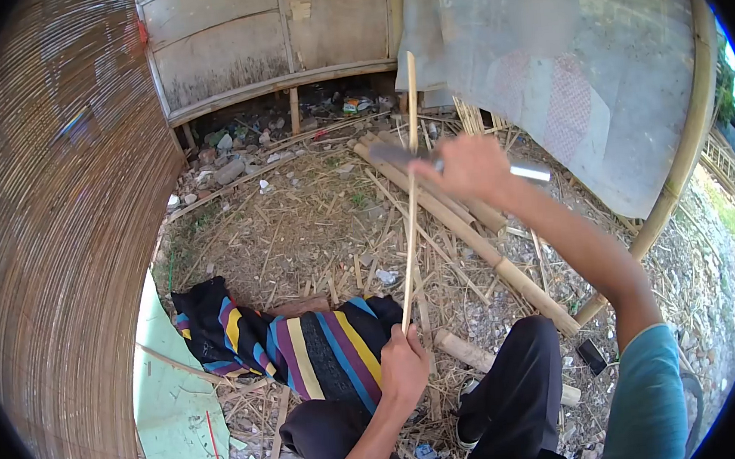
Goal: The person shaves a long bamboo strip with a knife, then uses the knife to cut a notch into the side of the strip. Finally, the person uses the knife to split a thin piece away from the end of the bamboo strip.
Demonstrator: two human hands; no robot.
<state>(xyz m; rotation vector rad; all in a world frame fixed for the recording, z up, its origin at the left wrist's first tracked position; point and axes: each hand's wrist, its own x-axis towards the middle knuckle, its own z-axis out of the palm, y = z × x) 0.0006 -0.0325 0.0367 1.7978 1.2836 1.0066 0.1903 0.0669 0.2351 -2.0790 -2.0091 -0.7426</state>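
Observation:
My left hand (pixel 404 369) is closed around the lower end of a thin, slightly bent bamboo strip (pixel 410 243), which stands nearly upright in front of me. My right hand (pixel 473 168) grips a knife (pixel 394 156) higher up. Its dark blade points left and crosses the strip, while a shiny metal handle end sticks out to the right of my fist. The thumb of that hand lies right at the strip. Below, a striped cloth (pixel 330 353) in black, yellow, purple and blue lies beside my left hand, near my knees.
Bamboo poles (pixel 481 251) lie on the ground ahead, amid shavings and rubble. A shorter bamboo piece (pixel 465 351) is near my foot. A dark phone (pixel 592 356) lies to the right. A slatted bamboo screen (pixel 59 254) stands at left, a grey sheet (pixel 623 80) at right.

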